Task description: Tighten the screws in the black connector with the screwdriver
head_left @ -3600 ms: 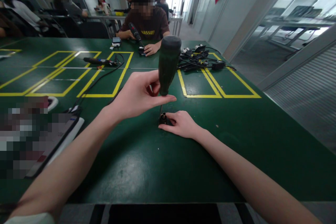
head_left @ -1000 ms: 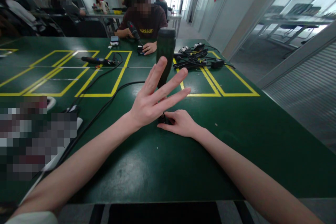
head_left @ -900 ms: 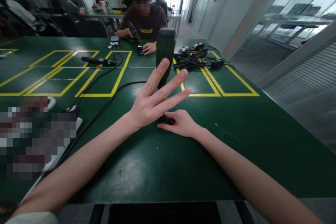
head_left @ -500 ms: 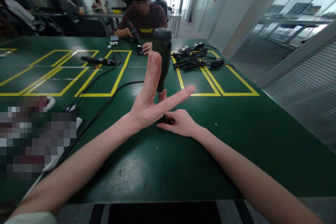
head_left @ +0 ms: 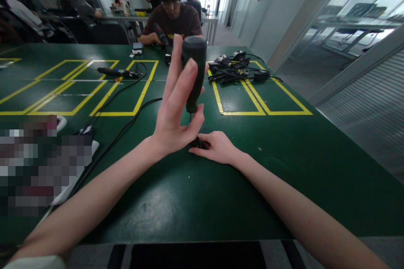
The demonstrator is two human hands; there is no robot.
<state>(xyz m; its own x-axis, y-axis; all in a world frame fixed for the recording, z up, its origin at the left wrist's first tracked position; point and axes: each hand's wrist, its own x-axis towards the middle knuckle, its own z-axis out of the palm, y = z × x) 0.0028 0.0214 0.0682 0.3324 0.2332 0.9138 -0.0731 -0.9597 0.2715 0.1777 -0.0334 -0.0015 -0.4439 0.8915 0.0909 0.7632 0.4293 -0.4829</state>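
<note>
A screwdriver (head_left: 196,73) with a thick dark handle stands nearly upright in front of me, its thin metal shaft pointing down. My left hand (head_left: 172,113) is around its handle: the thumb lies by the lower end, two fingers stretch up along the near left side, and fingertips show past the right edge. Below the shaft, a small black part (head_left: 196,143) rests on the green table. My right hand (head_left: 216,147) pinches this part from the right, with its fingers closed on it. The shaft's tip and most of the part are hidden behind my hands.
A pile of black cables and adapters (head_left: 233,67) lies at the back right. Another corded tool (head_left: 116,72) lies at the back left, and a black cable (head_left: 126,128) crosses the table. Opposite sits a co-worker (head_left: 176,21) with a power screwdriver (head_left: 160,34).
My left hand has turned on the screwdriver: the digit that pointed right is drawn in, and fingers now reach up along the handle. My right hand has stayed in place.
</note>
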